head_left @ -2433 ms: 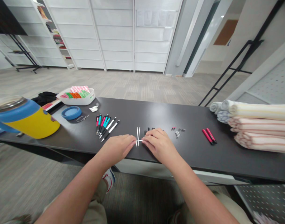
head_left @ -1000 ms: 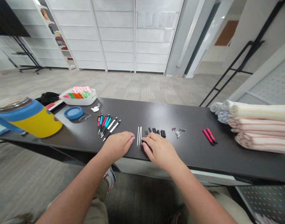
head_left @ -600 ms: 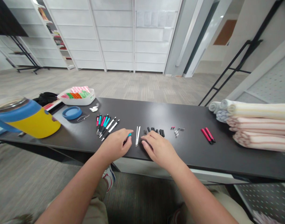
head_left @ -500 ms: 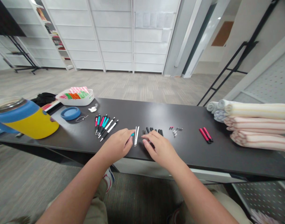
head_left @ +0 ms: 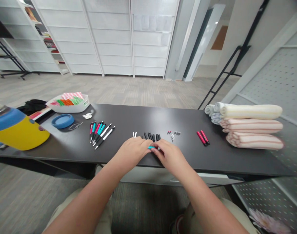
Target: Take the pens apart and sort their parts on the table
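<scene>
Over the desk's front part, my left hand [head_left: 133, 150] pinches a teal pen barrel [head_left: 151, 147], which lies sideways between my hands. My right hand [head_left: 169, 152] has its thumb and fingers closed at the barrel's right end; any small part between them is hidden. Just beyond my fingers lie several black pen grips [head_left: 152, 136]. White ink refills [head_left: 134, 134] show partly behind my left hand. To the right are small clear and metal pen pieces [head_left: 174, 136] and two red pen barrels [head_left: 203, 138]. Several whole pens [head_left: 101, 134] lie fanned out at left.
Rolled towels [head_left: 253, 126] are stacked on the desk's right end. At left stand a yellow and blue jug [head_left: 21, 130], a blue lid [head_left: 62, 121], a crumpled white tissue [head_left: 87, 115] and a white basket [head_left: 75, 107] of coloured packets. The dark desk [head_left: 129, 113] has its front edge near me.
My left hand has moved right with the teal barrel, away from the refills. Both hands now meet at the barrel, and the view has shifted slightly right.
</scene>
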Demonstrator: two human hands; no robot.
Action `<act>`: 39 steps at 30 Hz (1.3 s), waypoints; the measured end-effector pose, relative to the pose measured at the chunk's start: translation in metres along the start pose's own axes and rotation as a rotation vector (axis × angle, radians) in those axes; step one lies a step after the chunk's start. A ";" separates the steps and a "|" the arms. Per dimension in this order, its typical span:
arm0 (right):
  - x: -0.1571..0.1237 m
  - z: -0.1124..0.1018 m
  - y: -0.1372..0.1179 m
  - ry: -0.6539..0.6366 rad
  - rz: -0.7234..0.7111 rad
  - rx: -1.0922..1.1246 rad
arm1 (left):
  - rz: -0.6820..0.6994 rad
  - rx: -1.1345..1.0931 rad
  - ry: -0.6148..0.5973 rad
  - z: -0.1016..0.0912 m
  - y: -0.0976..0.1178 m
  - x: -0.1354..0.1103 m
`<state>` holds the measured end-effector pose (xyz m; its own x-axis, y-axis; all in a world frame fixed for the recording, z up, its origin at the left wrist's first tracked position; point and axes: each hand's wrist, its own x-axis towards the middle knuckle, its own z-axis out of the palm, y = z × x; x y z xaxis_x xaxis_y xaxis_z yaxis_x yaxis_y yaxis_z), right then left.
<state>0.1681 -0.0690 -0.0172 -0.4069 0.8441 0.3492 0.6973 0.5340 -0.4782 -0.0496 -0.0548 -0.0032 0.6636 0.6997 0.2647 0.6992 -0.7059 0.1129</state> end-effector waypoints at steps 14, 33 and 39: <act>0.000 -0.001 0.007 -0.028 0.065 -0.138 | -0.333 -0.713 0.156 0.004 0.013 0.021; 0.001 -0.001 0.004 -0.040 0.062 -0.066 | -0.547 -1.125 0.263 0.015 0.002 0.019; 0.000 -0.003 0.002 -0.040 0.074 -0.073 | -0.548 -1.098 0.327 0.012 0.003 0.019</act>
<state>0.1712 -0.0680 -0.0160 -0.3743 0.8833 0.2821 0.7667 0.4660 -0.4416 -0.0324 -0.0423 -0.0094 0.1529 0.9786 0.1375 0.1691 -0.1630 0.9720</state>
